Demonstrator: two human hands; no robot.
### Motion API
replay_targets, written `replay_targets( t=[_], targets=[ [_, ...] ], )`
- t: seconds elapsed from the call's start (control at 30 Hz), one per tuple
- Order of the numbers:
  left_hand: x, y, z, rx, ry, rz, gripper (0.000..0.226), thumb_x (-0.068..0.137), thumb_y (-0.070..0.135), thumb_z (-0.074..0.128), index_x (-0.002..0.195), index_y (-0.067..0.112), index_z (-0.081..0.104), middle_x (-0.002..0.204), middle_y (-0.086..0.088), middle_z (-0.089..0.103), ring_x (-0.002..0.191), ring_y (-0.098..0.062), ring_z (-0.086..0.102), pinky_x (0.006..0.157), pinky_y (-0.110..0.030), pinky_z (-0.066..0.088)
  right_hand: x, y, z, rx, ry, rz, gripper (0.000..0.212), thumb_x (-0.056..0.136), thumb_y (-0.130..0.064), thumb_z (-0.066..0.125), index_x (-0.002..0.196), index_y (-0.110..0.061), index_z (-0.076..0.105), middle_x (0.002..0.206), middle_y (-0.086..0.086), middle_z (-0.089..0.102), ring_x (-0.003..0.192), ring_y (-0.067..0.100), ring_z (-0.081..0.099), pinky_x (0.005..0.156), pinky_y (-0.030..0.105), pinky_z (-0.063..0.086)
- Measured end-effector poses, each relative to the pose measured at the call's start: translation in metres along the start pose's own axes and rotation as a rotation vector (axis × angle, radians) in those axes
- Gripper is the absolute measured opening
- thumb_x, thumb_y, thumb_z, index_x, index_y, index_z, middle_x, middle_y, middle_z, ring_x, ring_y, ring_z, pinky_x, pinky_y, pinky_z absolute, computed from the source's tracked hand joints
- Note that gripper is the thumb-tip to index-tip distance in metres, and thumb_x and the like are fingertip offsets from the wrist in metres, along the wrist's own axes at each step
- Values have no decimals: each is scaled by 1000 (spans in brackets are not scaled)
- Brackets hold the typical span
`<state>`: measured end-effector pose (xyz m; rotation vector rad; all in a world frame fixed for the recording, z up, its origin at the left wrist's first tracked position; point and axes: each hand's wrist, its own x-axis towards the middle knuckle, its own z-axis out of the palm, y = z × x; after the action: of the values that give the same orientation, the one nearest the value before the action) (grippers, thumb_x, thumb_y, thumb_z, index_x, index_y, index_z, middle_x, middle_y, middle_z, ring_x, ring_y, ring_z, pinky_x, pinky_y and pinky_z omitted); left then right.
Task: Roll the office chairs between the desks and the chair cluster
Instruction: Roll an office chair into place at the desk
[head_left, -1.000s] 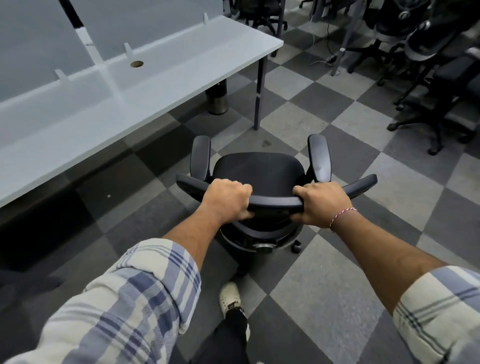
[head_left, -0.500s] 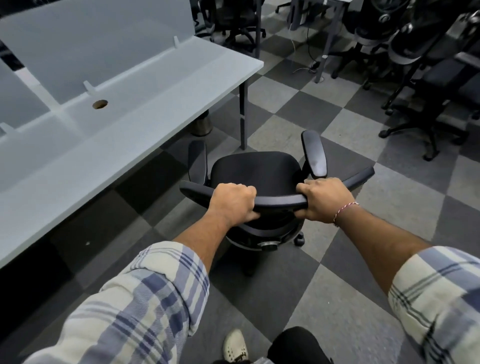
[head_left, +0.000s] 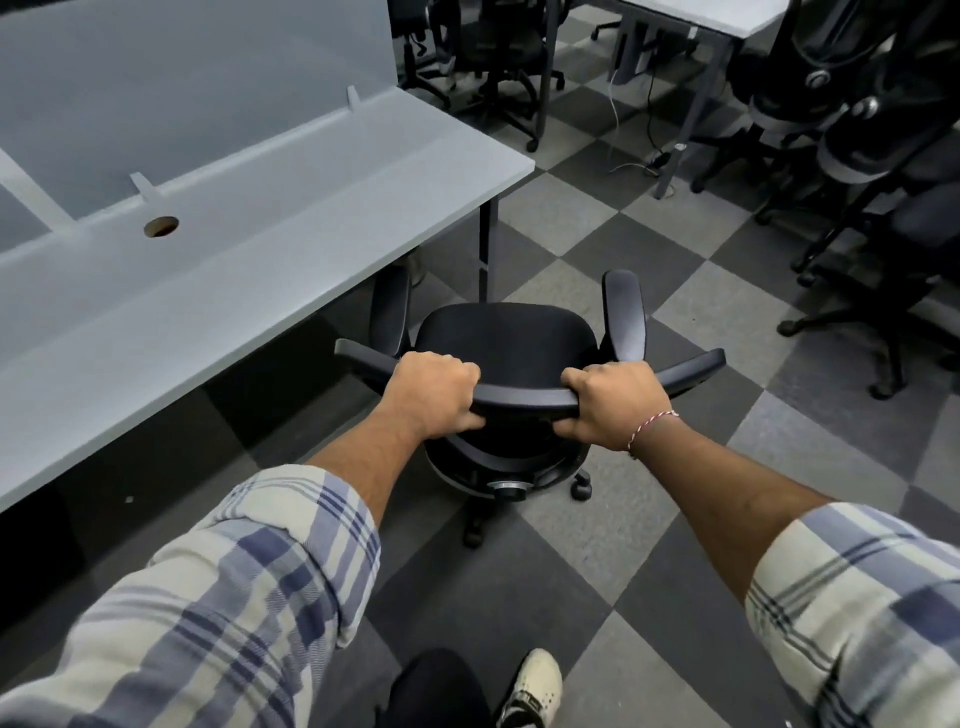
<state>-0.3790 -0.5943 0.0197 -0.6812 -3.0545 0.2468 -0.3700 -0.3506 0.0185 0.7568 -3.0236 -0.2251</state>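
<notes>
Here our left hand (head_left: 434, 392) and right hand (head_left: 615, 402) both clamp the curved top rail (head_left: 524, 397) of the black office chair (head_left: 501, 338). The fingers curl over the rail's far edge and the thumbs tuck beneath, so the fingertips stay out of sight. Between the fists a short bare stretch of rail shows. Just ahead of the grip lies the seat, flanked by two armrests. The left armrest (head_left: 390, 312) reaches the edge of the grey desk (head_left: 260, 249); we cannot tell whether it passes under. The desk runs off beyond the left hand, cut by the frame. Below the grip we make out one castor (head_left: 581, 488); most of the base is hidden. Far beyond the right hand, the chair cluster (head_left: 857, 156) sits dark and hard to separate.
</notes>
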Motion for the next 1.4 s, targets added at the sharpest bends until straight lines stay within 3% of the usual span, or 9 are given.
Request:
replay_targets(
  t=[0.2,0.63,0.83,1.03,1.17,1.4],
  targets=[
    [48,-7,-3,15,8,3,43,81,64,59,82,24,43,85,7,64,80,-21,64,63,-32,42,37,37,7,13,-3,-2,47,74,-66,57,95,-24,58,83,-3,65,78,23,65,61,30,41],
    [129,-12,-8,18,-42,-31,37,79,59,60,79,25,48,80,6,63,69,-20,57,61,-31,43,96,98,14,37,-8,-2,45,74,-67,57,94,-26,57,82,-4,64,78,22,64,64,32,49],
    [124,6,-13,31,-94,-78,36,79,57,62,79,24,48,80,5,64,76,-23,64,63,-31,45,89,107,16,16,7,-57,45,76,-66,56,94,-24,56,84,-3,65,80,23,65,62,31,44],
    [101,42,-14,55,-127,-150,39,80,60,61,92,23,58,92,2,68,87,-25,67,65,-32,42,61,118,19,8,13,-163,43,76,-62,56,93,-22,56,87,-1,67,82,26,65,60,31,40],
    [85,67,-15,41,-114,-210,38,81,61,60,85,25,49,90,3,68,85,-24,66,64,-32,42,45,125,23,18,5,-232,43,76,-62,55,91,-22,54,87,0,68,81,28,65,67,33,47],
    [69,121,-20,39,-93,-274,37,80,59,61,84,24,50,87,3,69,81,-25,67,61,-32,37,15,152,22,-49,-24,-326,41,79,-60,55,95,-22,55,89,0,67,83,26,65,61,32,38]
  ],
)
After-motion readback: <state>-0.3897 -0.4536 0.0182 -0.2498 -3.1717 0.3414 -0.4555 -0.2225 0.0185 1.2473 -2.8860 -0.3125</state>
